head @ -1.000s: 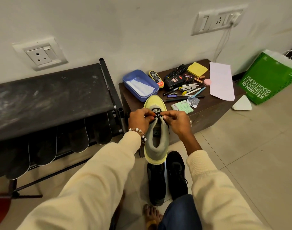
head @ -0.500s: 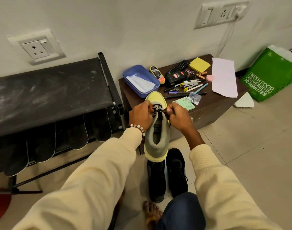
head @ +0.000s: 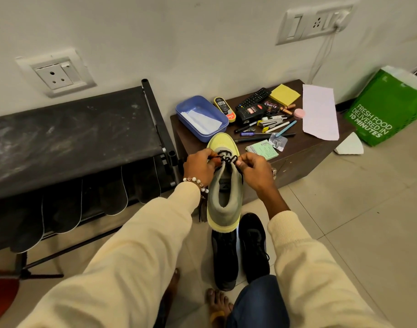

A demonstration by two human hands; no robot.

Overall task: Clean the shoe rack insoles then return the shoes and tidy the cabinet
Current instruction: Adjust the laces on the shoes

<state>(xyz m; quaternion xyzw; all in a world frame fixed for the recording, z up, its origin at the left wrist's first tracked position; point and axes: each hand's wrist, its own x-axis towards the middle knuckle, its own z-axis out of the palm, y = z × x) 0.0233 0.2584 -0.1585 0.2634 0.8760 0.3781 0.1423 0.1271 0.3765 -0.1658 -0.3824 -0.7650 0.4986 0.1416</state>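
A grey sneaker (head: 224,185) with a pale yellow sole is sitting raised, toe pointing away, black laces (head: 227,159) being pinched at either side. Two black shoes (head: 240,249) are lying side by side on the floor beneath it. Dark insoles (head: 60,209), perhaps five, are hanging under the shoe rack (head: 67,131).

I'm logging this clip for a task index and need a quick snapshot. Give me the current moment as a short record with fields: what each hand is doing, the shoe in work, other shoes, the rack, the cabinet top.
left hand: left hand pinches the black lace
right hand: right hand pinches the same lace
shoe in work: grey and yellow shoe, toe pointing away
other shoes: black pair on the floor below it
rack: shoe rack, dark insoles hanging along its lower tier
cabinet top: cabinet holds a blue tray, remote, polish, pens, paper
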